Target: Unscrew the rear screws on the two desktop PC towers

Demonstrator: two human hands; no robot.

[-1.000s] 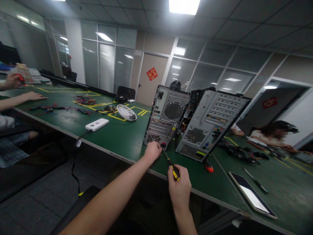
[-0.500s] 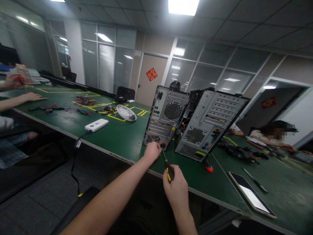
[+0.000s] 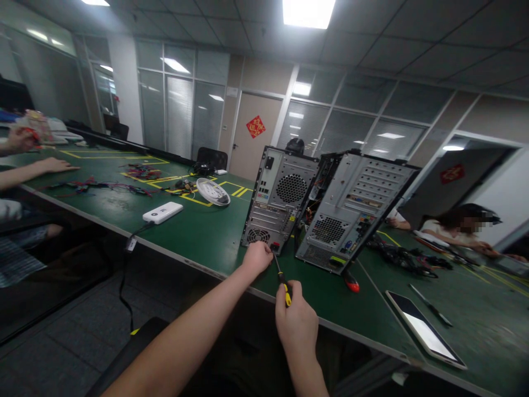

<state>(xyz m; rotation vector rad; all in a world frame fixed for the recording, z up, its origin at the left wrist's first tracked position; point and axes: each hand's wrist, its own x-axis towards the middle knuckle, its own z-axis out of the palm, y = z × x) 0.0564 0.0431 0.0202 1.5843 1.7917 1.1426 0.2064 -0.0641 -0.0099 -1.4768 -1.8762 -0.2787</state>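
Note:
Two computer cases stand upright on the green table, their rear panels facing me: a left case (image 3: 276, 187) and a right case (image 3: 343, 220). My right hand (image 3: 296, 314) grips a black and yellow screwdriver (image 3: 283, 282), whose shaft points up at the bottom edge of the left case's back. Beside the screwdriver tip, my left hand (image 3: 258, 258) is closed at the lower corner of that case, just below its small fan grille. What its fingertips pinch, if anything, is hidden.
A white power bank (image 3: 162, 212) with a cable and a white round cover (image 3: 212, 192) lie left. On the right are a phone (image 3: 425, 329), a thin tool (image 3: 431, 305), a red-tipped handle (image 3: 352, 283) and black cables (image 3: 407, 256). People sit at both sides.
The screwdriver handle has turned a little in my right hand, and the fingers have shifted slightly on it. My left hand stays at the case.

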